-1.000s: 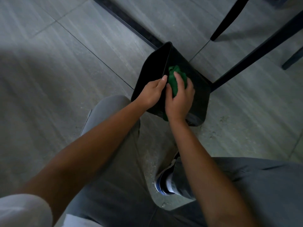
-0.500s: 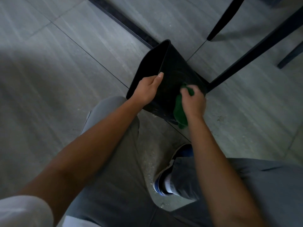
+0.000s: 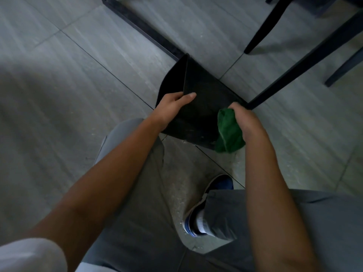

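Swept green cloth down black bin wall to near right corner. Left hand gripped bin rim, thumb across edge, bin tilted on floor. Right hand clenched round bunched cloth. Judged wall mostly wiped; dusty bottom edge left.

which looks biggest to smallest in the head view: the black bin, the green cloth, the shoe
1. black bin, clearly largest.
2. shoe and green cloth: too close to rank. The shoe is nearer the camera and partly under the trouser leg; the cloth is bunched in the right hand.
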Tool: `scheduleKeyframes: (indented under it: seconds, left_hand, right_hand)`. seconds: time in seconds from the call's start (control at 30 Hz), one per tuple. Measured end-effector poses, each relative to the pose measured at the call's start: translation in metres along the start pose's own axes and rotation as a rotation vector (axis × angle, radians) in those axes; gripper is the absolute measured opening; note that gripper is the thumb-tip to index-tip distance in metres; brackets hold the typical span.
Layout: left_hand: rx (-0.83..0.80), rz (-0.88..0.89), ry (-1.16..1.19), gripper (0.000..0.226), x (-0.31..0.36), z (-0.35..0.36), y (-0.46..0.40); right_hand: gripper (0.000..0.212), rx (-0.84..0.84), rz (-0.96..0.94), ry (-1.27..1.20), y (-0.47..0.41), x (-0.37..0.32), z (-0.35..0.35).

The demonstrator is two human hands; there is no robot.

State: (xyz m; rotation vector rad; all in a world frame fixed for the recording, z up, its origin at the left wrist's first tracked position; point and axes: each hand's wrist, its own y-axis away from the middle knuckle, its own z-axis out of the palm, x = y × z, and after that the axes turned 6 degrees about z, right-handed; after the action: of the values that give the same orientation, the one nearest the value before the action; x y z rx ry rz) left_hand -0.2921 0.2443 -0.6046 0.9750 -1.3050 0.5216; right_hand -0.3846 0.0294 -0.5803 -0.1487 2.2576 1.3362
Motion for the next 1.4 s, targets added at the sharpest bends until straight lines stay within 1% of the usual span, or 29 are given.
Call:
scheduleKeyframes:
  seconds: [0.03,0.1,0.17,0.2,0.27,0.33,0.37,0.43,0.47,0.53,0.57,0.63,0.7,0.8,0.9,1.03,1.1,1.17,1.3,1.4]
  left_hand:
    - [-0.085,-0.010,0.072,0.035,0.002,-0.001,0.001]
    - [-0.228,-0.010,0.067,0.057,-0.001,0.000,0.001]
    - [-0.302,-0.025,-0.019,0.070,-0.005,0.005,0.004]
    - [-0.309,-0.035,-0.054,0.070,-0.007,0.007,0.004]
    - [-0.269,-0.030,-0.092,0.060,-0.007,0.007,0.005]
    - [-0.181,0.012,-0.051,0.052,-0.004,0.004,0.003]
    - [-0.137,0.037,0.000,0.053,-0.002,0.000,0.003]
    - [-0.104,0.093,0.047,0.064,0.001,-0.008,0.001]
    - [-0.107,0.126,0.016,0.069,0.002,-0.011,0.002]
    - [-0.108,0.188,-0.090,0.069,0.003,-0.015,0.004]
    - [-0.101,0.201,-0.129,0.065,0.001,-0.016,0.005]
    - [-0.078,0.214,-0.176,0.059,0.001,-0.015,0.007]
    - [-0.041,0.223,-0.168,0.054,0.001,-0.013,0.007]
    - [0.101,0.211,-0.079,0.048,0.005,-0.016,0.008]
    - [0.169,0.176,-0.054,0.043,0.002,-0.022,0.010]
    - [0.163,0.083,-0.042,0.039,-0.004,-0.026,0.008]
    - [0.120,0.027,-0.058,0.041,-0.001,-0.025,0.010]
    - [0.093,0.032,-0.100,0.039,0.000,-0.023,0.011]
    - [0.135,0.057,-0.111,0.031,0.001,-0.017,0.010]
    - [0.126,0.037,-0.105,0.030,0.002,-0.011,0.010]
  right_hand:
    - [0.047,0.040,-0.022,-0.067,0.000,-0.004,-0.004]
    - [0.036,0.107,-0.051,-0.180,-0.001,-0.010,-0.015]
    - [0.032,0.147,-0.057,-0.257,-0.004,-0.010,-0.024]
    - [0.031,0.167,-0.062,-0.286,-0.004,-0.010,-0.026]
    - [0.028,0.200,-0.078,-0.342,-0.004,-0.010,-0.028]
    - [0.027,0.234,-0.095,-0.400,-0.007,-0.011,-0.029]
    - [0.027,0.249,-0.103,-0.420,-0.009,-0.011,-0.031]
    - [0.028,0.272,-0.113,-0.444,-0.016,-0.010,-0.039]
    - [0.030,0.282,-0.111,-0.453,-0.019,-0.009,-0.043]
    - [0.036,0.301,-0.096,-0.477,-0.029,-0.004,-0.052]
    - [0.035,0.308,-0.088,-0.501,-0.033,-0.002,-0.056]
    - [0.023,0.320,-0.085,-0.557,-0.037,0.001,-0.061]
    - [0.022,0.350,-0.099,-0.597,-0.040,0.000,-0.065]
    - [0.027,0.432,-0.129,-0.563,-0.042,0.001,-0.073]
    - [0.042,0.437,-0.076,-0.514,-0.050,0.016,-0.075]
    - [0.063,0.428,-0.054,-0.490,-0.061,0.045,-0.048]
    - [0.058,0.450,-0.091,-0.529,-0.057,0.052,-0.027]
    - [0.049,0.488,-0.167,-0.538,-0.052,0.055,-0.012]
    - [0.057,0.571,-0.311,-0.448,-0.054,0.064,-0.003]
    - [0.057,0.604,-0.414,-0.351,-0.049,0.063,0.010]
